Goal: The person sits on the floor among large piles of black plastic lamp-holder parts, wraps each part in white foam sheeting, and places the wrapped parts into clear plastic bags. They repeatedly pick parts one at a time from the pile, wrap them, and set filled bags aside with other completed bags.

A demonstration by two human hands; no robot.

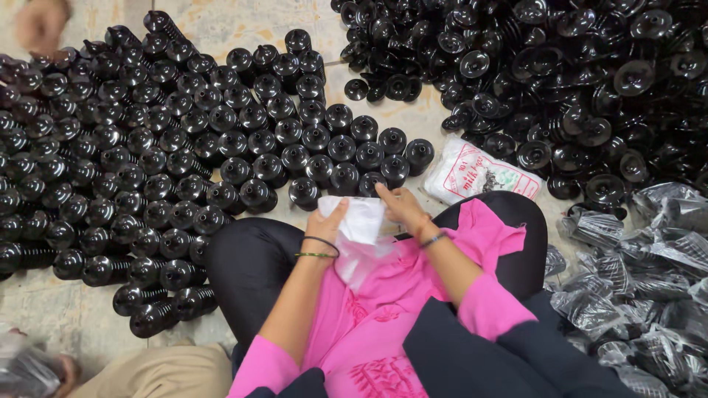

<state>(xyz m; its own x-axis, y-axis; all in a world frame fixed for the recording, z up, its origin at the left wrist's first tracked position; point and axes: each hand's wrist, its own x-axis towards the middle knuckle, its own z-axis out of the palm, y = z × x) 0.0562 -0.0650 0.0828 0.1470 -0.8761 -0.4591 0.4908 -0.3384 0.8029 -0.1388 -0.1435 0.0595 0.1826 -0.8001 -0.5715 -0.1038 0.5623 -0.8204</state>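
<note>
Floor's covered in black ribbed rubber boots [184, 169] standing in rows. Both hands are working 1 clear plastic bag [361, 225] over the lap: left hand [324, 225] pinching its edge, right hand [398, 206] gripping the top. Looks like opening it; needs the mouth spread.

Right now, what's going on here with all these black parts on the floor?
A person sits on the floor and holds a thin white plastic bag with both hands: the left hand grips its left edge, and the right hand pinches its top right edge. Rows of black ribbed rubber parts stand to the left, and a loose heap of the same parts lies at the upper right. Parts already wrapped in clear bags are piled on the right. A printed packet lies by the knee.
</note>
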